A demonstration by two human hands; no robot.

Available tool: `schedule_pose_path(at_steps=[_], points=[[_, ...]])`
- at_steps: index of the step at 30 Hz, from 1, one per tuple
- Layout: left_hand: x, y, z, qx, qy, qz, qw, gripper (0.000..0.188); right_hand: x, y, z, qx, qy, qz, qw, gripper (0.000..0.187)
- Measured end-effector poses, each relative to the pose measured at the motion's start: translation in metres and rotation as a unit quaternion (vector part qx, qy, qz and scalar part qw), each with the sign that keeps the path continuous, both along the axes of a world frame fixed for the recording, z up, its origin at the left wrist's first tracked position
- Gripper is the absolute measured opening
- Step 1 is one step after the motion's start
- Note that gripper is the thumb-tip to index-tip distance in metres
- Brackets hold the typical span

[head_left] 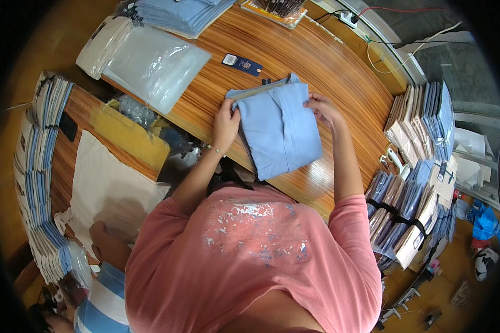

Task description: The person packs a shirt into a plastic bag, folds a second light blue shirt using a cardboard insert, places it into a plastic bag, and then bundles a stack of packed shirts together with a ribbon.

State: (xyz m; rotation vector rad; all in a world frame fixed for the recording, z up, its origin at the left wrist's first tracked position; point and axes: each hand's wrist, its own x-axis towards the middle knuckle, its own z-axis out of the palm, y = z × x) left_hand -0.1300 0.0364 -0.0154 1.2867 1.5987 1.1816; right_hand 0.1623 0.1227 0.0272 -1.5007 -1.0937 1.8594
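A folded light blue shirt (275, 130) lies on the wooden table in front of me, its button strip running down the middle. My left hand (226, 125) grips its left edge, thumb on top and fingers underneath. At the upper right edge, my right hand (323, 109) pinches the cloth between thumb and fingers. A greyish layer shows under the shirt's top edge, with a small dark label (266, 81) sticking out there. Just beyond the shirt, a dark blue hang tag (243, 64) rests on the table.
Clear plastic bags (155, 69) are stacked at the far left, near folded blue shirts (180, 14). Packed garments (405, 211) stand to the right. Another person's hand (108, 244) is over a cream cloth (103, 177) at left. Cables run along the far right edge.
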Motion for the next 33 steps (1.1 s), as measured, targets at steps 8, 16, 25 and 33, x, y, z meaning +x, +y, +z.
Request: schedule_pose_path(at_steps=[8,16,25,33], points=[[-0.005,0.014,0.004,-0.003,0.192,0.007,0.981,0.013,-0.026,0.022,0.014,0.002,-0.123,0.115,0.986,0.024],[-0.013,0.035,0.003,-0.129,0.023,-0.032,0.991,0.021,-0.032,0.038,-0.036,0.201,-0.051,-0.026,0.978,0.012],[-0.012,0.034,-0.008,-0.157,-0.047,0.050,0.985,0.022,-0.039,0.038,-0.046,0.084,0.010,-0.080,0.993,0.016],[-0.021,0.039,0.001,-0.256,-0.197,0.049,0.945,0.030,-0.046,0.042,-0.073,0.239,-0.061,-0.041,0.968,0.021]])
